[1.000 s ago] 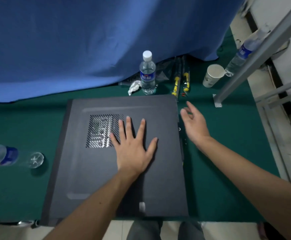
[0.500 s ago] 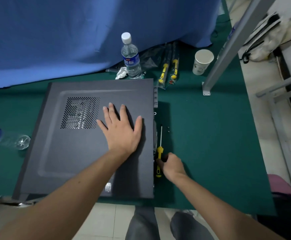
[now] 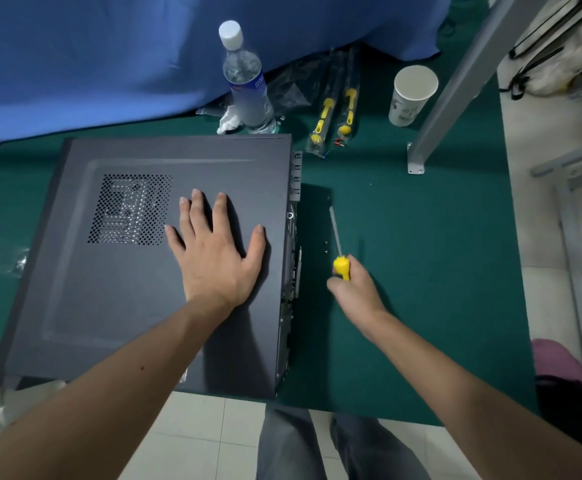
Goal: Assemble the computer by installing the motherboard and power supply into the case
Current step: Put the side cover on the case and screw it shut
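Head view: the case [image 3: 151, 258] lies flat on the green surface [image 3: 421, 271], left-centre of the frame, side panel up, vent grille toward upper left. Its long axis runs roughly bottom to top of the frame; the rear edge with the slot covers faces right.

Your left hand [image 3: 213, 251] lies flat on the panel, fingers [image 3: 196, 209] straight and spread, pinning the case down, gripping nothing.

Your right hand [image 3: 355, 289] is curled round the yellow handle of the screwdriver [image 3: 340, 258], just right of the case's rear edge. Shaft points toward the top of the frame, roughly parallel to that edge, tip slightly left of the handle. Whether the tip touches the surface I can't tell.

Two small screws [image 3: 326, 247] lie on the surface between the rear edge and the shaft, just left of the shaft.

What the next move turns on, as I judge it: the rear edge is left of your tool hand and close, so the right hand is the nearer one. The shaft runs along the edge, not into it, so you'd need to swing the tip left before driving anything.

Motherboard and power supply aren't visible; with the panel on, presumably inside.

Upper frame: water bottle [image 3: 246, 81], paper cup [image 3: 409, 95], two bagged screwdrivers [image 3: 333, 116]
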A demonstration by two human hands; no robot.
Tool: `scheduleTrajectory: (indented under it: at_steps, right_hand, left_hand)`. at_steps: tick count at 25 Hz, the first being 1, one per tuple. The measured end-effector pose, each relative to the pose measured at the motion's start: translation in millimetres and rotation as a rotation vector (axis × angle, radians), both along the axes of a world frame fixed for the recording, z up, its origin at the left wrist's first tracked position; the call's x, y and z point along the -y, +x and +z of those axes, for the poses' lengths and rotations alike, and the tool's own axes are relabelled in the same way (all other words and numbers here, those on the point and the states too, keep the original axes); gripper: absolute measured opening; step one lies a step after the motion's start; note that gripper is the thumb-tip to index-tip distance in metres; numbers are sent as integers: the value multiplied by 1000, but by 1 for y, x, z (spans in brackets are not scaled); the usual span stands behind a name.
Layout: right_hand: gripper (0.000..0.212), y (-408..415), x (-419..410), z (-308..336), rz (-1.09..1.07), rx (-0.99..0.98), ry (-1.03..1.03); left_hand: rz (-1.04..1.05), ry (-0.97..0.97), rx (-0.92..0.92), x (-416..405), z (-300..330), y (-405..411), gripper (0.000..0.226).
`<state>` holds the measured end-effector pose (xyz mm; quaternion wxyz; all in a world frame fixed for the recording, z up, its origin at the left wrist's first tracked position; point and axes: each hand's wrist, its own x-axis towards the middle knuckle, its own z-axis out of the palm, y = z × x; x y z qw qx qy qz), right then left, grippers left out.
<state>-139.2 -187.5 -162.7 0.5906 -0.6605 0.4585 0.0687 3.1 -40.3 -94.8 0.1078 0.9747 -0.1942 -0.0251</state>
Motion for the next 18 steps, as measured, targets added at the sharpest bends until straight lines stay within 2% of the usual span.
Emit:
scheduleTrajectory:
  at_steps: [3,7,10,15,18]
  right_hand:
    - [8,22,19,-11,-111,-26,-126]
    - [26,42,25,-29,-51,-142,-359]
    - [22,45,26,-37,-2,-178,-458]
    - [21,33,18,-42,118,-135,-517]
    - [21,21,14,-38,102,-116,-449]
  left_hand:
    - [-2,-4,9,3,-1,-1,77]
    - [2,-6,13,3,-3,-2,76]
    - [2,-6,13,5,-3,0,77]
    - [9,0,9,0,-4,3,77]
    - [5,-9,12,0,-5,4,77]
